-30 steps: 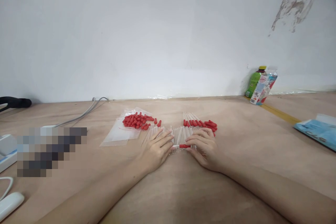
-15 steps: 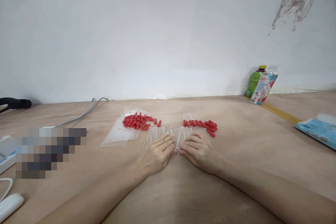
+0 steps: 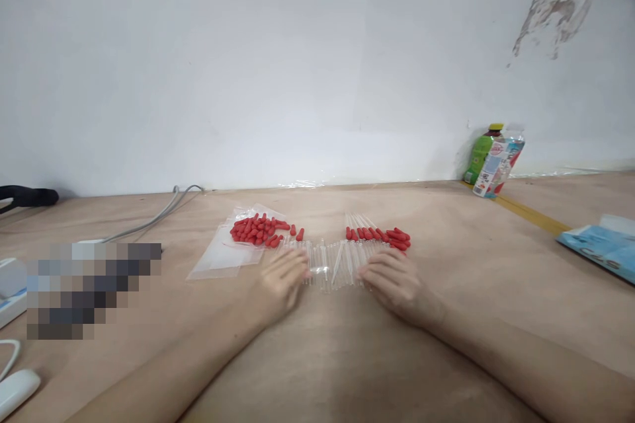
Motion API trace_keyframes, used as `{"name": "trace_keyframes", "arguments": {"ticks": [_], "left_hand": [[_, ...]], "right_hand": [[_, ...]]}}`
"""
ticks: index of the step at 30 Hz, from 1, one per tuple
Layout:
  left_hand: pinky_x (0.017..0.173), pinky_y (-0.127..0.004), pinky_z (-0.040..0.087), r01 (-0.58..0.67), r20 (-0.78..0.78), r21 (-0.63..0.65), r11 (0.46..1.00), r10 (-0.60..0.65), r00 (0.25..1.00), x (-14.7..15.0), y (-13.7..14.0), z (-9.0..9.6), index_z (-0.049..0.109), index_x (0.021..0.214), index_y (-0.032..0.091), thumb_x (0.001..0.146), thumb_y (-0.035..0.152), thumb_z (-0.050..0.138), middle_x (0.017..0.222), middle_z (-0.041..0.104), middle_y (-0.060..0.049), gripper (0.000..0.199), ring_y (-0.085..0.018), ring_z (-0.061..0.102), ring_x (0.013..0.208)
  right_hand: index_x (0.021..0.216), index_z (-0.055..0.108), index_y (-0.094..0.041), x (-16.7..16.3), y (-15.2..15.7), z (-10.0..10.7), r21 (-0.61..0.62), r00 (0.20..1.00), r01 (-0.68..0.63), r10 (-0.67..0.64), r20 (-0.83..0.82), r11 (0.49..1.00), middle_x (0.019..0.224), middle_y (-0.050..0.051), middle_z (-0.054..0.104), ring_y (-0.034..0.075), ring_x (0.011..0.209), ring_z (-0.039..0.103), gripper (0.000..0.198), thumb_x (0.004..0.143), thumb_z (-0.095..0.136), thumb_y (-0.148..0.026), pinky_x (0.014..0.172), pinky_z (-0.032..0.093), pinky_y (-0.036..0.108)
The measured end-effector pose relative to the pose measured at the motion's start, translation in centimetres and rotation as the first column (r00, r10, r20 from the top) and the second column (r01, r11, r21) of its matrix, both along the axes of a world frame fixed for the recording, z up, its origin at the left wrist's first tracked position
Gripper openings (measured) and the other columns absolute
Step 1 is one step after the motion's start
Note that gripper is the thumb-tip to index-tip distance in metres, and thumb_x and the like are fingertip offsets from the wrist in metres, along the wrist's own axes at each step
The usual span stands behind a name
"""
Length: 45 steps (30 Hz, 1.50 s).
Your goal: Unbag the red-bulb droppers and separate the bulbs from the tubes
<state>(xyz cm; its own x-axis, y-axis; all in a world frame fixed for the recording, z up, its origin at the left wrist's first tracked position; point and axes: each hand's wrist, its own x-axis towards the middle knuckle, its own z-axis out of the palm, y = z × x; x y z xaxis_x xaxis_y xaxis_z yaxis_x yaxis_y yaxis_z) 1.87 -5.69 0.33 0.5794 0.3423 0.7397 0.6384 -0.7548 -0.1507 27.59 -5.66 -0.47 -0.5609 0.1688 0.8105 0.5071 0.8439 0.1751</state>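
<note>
A row of clear glass dropper tubes (image 3: pixel 325 263) lies side by side on the table in front of me. My left hand (image 3: pixel 284 277) rests at the left end of the row, its fingers stretched out over the tubes and holding none. At the right end my right hand (image 3: pixel 394 281) lies likewise, fingers extended and slightly bent, fingertips touching the tubes. Behind the left hand is a heap of red rubber bulbs (image 3: pixel 255 229) on a clear plastic bag (image 3: pixel 218 261). Beyond the right hand, several droppers fitted with red bulbs (image 3: pixel 367 233) fan out, their tips pointing toward the wall.
A green bottle (image 3: pixel 477 158) and a labelled bottle (image 3: pixel 499 168) stand by the wall at back right. A blue packet (image 3: pixel 605 248) lies at the right edge. On the left are a grey cable (image 3: pixel 159 217), a blurred-out object (image 3: pixel 94 287) and a white rounded object (image 3: pixel 20 391).
Both hands have moved apart, the left one leftward and the right one rightward, baring the middle of the tube row. The bulbs and bottles stay in place.
</note>
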Motion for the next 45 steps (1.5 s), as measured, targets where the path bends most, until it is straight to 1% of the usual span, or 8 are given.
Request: {"name": "trace_keyframes", "arguments": {"ticks": [3, 6, 9, 19, 23, 33, 37, 45], "left_hand": [[0.074, -0.030, 0.051, -0.213, 0.161, -0.121, 0.970, 0.231, 0.960, -2.4, 1.5, 0.4, 0.061, 0.088, 0.015, 0.085, 0.019, 0.045, 0.089, 0.063, -0.006, 0.016, -0.016, 0.060, 0.082], [0.066, -0.026, 0.049, -0.329, 0.187, -0.201, 0.923, 0.366, 0.912, -3.9, 2.6, 0.5, 0.062, 0.090, 0.016, 0.086, 0.023, 0.042, 0.082, 0.056, -0.005, 0.022, -0.014, 0.056, 0.074], [0.063, -0.025, 0.047, -0.384, 0.128, -0.178, 0.906, 0.408, 0.904, -4.3, 3.0, -0.1, 0.060, 0.098, 0.014, 0.085, 0.020, 0.038, 0.081, 0.052, -0.006, 0.027, -0.014, 0.054, 0.070], [0.052, -0.023, 0.044, -0.465, 0.018, -0.139, 0.874, 0.472, 0.881, -4.2, 2.6, -0.5, 0.061, 0.092, 0.014, 0.084, 0.021, 0.039, 0.070, 0.053, -0.004, 0.025, -0.013, 0.053, 0.057], [0.057, -0.024, 0.047, -0.409, 0.046, -0.207, 0.889, 0.427, 0.903, -4.1, 2.6, -0.8, 0.060, 0.096, 0.016, 0.082, 0.023, 0.043, 0.075, 0.059, -0.004, 0.023, -0.014, 0.058, 0.062], [0.062, -0.027, 0.049, -0.301, 0.174, -0.279, 0.912, 0.356, 0.918, -3.4, 2.2, -0.6, 0.059, 0.099, 0.016, 0.083, 0.029, 0.046, 0.090, 0.061, -0.006, 0.024, -0.014, 0.058, 0.066], [0.080, -0.037, 0.046, -0.293, 0.160, -0.184, 0.938, 0.322, 0.933, -3.3, 2.0, -0.2, 0.061, 0.095, 0.018, 0.082, 0.028, 0.049, 0.091, 0.060, -0.007, 0.021, -0.021, 0.056, 0.086], [0.082, -0.039, 0.044, -0.245, 0.154, -0.169, 0.955, 0.271, 0.950, -3.1, 2.0, 0.0, 0.061, 0.093, 0.019, 0.082, 0.024, 0.048, 0.093, 0.058, -0.007, 0.018, -0.021, 0.053, 0.089]], "right_hand": [[0.085, 0.062, -0.020, 2.0, 1.0, 0.6, -0.066, 0.967, 0.181, -0.190, -0.172, 0.981, 0.076, 0.002, 0.067, 0.016, 0.071, 0.055, 0.011, 0.076, 0.060, -0.014, 0.070, 0.041, 0.034], [0.087, 0.063, -0.022, 3.8, 2.5, 0.7, -0.251, 0.903, 0.218, -0.292, -0.315, 0.943, 0.082, 0.003, 0.065, 0.015, 0.073, 0.056, 0.011, 0.079, 0.056, -0.020, 0.068, 0.044, 0.031], [0.088, 0.064, -0.020, 5.3, 4.0, 0.2, -0.418, 0.834, 0.197, -0.376, -0.404, 0.887, 0.081, 0.005, 0.061, 0.015, 0.071, 0.056, 0.016, 0.082, 0.050, -0.025, 0.062, 0.046, 0.028], [0.092, 0.059, -0.014, 8.1, 6.3, -1.6, -0.662, 0.658, 0.222, -0.611, -0.440, 0.716, 0.064, 0.003, 0.058, 0.012, 0.050, 0.050, 0.027, 0.073, 0.054, -0.034, 0.047, 0.043, 0.025], [0.085, 0.059, -0.016, 7.8, 6.0, -1.4, -0.660, 0.707, 0.184, -0.565, -0.425, 0.728, 0.061, 0.001, 0.057, 0.011, 0.049, 0.048, 0.023, 0.073, 0.055, -0.036, 0.046, 0.040, 0.025], [0.078, 0.066, -0.022, 7.9, 5.6, -1.1, -0.456, 0.928, 0.246, -0.344, -0.145, 0.855, 0.074, 0.002, 0.065, 0.017, 0.070, 0.056, 0.013, 0.076, 0.056, -0.031, 0.069, 0.044, 0.034], [0.078, 0.067, -0.023, 7.9, 5.7, -1.2, -0.379, 0.912, 0.298, -0.378, -0.156, 0.876, 0.080, 0.004, 0.063, 0.019, 0.075, 0.056, 0.015, 0.075, 0.057, -0.035, 0.071, 0.043, 0.036], [0.079, 0.067, -0.021, 6.9, 6.1, -0.6, -0.439, 0.839, 0.322, -0.468, -0.279, 0.839, 0.064, 0.002, 0.056, 0.016, 0.065, 0.052, 0.018, 0.078, 0.054, -0.033, 0.060, 0.041, 0.029]]}}
